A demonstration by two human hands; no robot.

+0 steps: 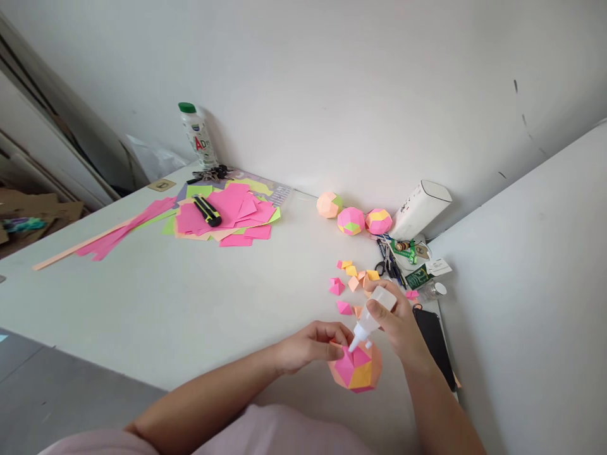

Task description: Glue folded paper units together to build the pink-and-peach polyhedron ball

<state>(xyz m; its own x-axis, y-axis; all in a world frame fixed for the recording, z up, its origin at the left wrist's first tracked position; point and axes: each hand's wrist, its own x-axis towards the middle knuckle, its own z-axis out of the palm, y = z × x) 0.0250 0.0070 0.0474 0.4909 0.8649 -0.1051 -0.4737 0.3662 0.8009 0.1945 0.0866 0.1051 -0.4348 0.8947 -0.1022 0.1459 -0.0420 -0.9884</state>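
My left hand (310,347) grips the upper left side of a folded paper ball (356,370) in pink, orange and peach, its thumb on a pink panel. My right hand (401,322) is closed around a small white squeeze bottle (382,303), tilted downward. The bottle's narrow nozzle reaches the top of the ball, close to my left fingertips; whether anything flows out is too small to see. Beyond the hands lie several small folded paper pieces (337,286) in pink, yellow and peach. Part of that group is hidden behind the bottle and right hand.
Three finished-looking paper balls (351,220) sit by the wall, near a white box-like container (422,205). Scissors (387,262), pens and a black pouch (434,344) line the right edge. At left are paper sheets (237,208), a utility knife (207,210) and a green-capped bottle (199,136).
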